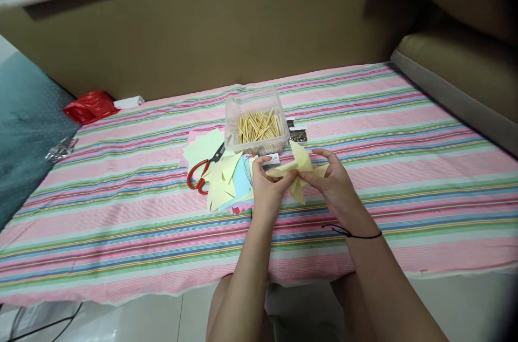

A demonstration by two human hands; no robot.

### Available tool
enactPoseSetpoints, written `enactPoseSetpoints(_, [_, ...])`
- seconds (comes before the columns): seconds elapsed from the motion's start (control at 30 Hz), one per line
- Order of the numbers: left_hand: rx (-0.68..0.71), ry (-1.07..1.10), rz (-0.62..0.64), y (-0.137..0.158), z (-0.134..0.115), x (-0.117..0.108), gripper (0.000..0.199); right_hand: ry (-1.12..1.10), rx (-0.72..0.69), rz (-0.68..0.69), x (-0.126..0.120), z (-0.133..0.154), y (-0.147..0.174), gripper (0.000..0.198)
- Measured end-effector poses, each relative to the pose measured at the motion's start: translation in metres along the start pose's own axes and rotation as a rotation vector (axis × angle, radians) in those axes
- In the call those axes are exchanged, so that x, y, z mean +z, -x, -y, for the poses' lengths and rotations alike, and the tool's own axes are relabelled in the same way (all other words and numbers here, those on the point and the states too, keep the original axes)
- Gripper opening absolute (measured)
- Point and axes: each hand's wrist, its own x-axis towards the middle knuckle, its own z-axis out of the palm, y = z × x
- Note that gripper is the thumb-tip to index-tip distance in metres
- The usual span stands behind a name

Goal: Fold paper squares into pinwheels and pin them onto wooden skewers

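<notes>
A pale yellow paper pinwheel (301, 159) is held up between my two hands, its blades folded toward the middle. My left hand (269, 185) pinches it near the centre from the left. From the other side, my right hand (334, 183) grips it with thumb and fingers, the two thumbs almost meeting. What lies under the thumbs is hidden. Left of my left hand, cut yellow paper (222, 180) rests on a stack of coloured sheets (242, 177). Scissors with red handles (205, 168) lie across the papers.
Behind my hands stands a clear plastic box (257, 145) of thin wooden sticks (259, 126). Beside it sits a small tray of metal bits (298, 136). A red plastic bag (92, 107) and a silvery packet (60, 149) lie far left on the striped cloth (133, 212).
</notes>
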Motion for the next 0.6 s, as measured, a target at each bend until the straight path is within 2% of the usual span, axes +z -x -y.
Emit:
enactPoseSetpoints(0.13, [-0.018,0.088,-0.113,0.003,0.000,0.005,0.063,-0.029,-0.036,-0.006,0.004,-0.002,0.001,0.076])
enactPoseSetpoints(0.27, [-0.031,0.124,-0.172,0.004,-0.001,0.009,0.064,-0.034,-0.076,-0.027,0.010,-0.005,0.004,0.077])
enactPoseSetpoints(0.43, [-0.018,0.115,-0.161,0.006,-0.002,0.008,0.065,-0.045,-0.105,-0.082,0.013,-0.004,0.006,0.076])
enactPoseSetpoints(0.6, [-0.012,0.086,-0.120,0.007,-0.004,0.006,0.060,-0.042,-0.101,-0.068,0.011,-0.003,0.004,0.076])
